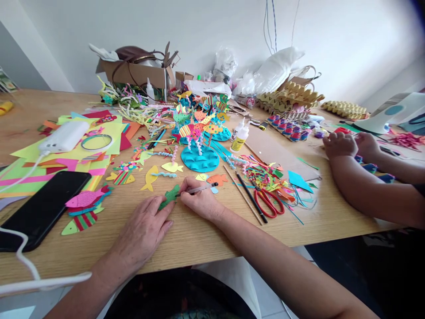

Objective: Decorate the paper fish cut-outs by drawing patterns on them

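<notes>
My left hand point(141, 228) rests on the wooden table and holds a small green paper fish point(169, 197) between its fingers. In my right hand point(200, 203) is a pen point(203, 188), its tip touching the fish's right end. Just beyond my hands lie a yellow paper fish point(152, 178), another with a twisted pipe cleaner point(163, 174), and an orange paper fish point(218, 179). A blue scalloped base point(199, 158) farther back carries colourful fish on curled stems. Red-handled scissors point(268, 204), a black pencil point(251, 198) and a thin wooden stick point(242, 195) lie right of my hand.
A black phone point(43, 208) with a white cable lies left, beside stacked coloured paper point(113, 153) under a white power bank point(64, 136). A glue bottle point(239, 139) stands behind paper scraps point(262, 175). At right, another person's arms point(361, 177) reach over painted egg-carton pieces.
</notes>
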Demonstrator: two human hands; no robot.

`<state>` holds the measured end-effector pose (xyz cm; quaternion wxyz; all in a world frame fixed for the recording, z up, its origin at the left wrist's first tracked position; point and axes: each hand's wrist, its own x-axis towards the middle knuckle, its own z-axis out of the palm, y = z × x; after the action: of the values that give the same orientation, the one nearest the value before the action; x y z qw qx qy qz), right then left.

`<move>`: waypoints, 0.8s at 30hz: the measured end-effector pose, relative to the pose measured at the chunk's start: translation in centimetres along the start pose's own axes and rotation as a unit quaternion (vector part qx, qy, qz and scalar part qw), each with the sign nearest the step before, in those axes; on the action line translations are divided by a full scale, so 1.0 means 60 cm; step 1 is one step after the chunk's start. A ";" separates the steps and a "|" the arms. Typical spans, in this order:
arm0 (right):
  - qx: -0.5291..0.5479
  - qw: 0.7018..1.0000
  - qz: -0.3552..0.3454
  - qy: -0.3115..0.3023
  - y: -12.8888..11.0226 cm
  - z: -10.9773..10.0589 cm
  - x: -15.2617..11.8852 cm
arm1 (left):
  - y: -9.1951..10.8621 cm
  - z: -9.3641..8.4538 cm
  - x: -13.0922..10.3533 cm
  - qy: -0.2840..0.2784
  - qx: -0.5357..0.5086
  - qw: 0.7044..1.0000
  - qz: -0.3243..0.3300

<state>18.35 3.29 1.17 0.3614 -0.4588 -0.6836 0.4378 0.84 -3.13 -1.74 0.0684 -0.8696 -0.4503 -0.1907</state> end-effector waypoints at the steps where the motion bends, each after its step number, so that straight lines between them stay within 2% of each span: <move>1: 0.000 1.000 0.000 0.001 0.001 0.000 0.000 | 0.000 0.000 0.000 0.001 -0.001 1.000 0.001; 15: -0.029 0.999 -0.013 0.019 0.004 0.001 0.001 | -0.001 0.004 -0.003 0.005 -0.010 1.000 0.003; 24: 0.016 1.000 -0.005 0.013 0.003 0.001 -0.001 | -0.001 0.003 -0.003 -0.002 -0.010 1.000 -0.002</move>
<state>18.36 3.25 0.95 0.3801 -0.4549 -0.6739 0.4410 0.75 -3.16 -1.99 0.0583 -0.8695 -0.4507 -0.1937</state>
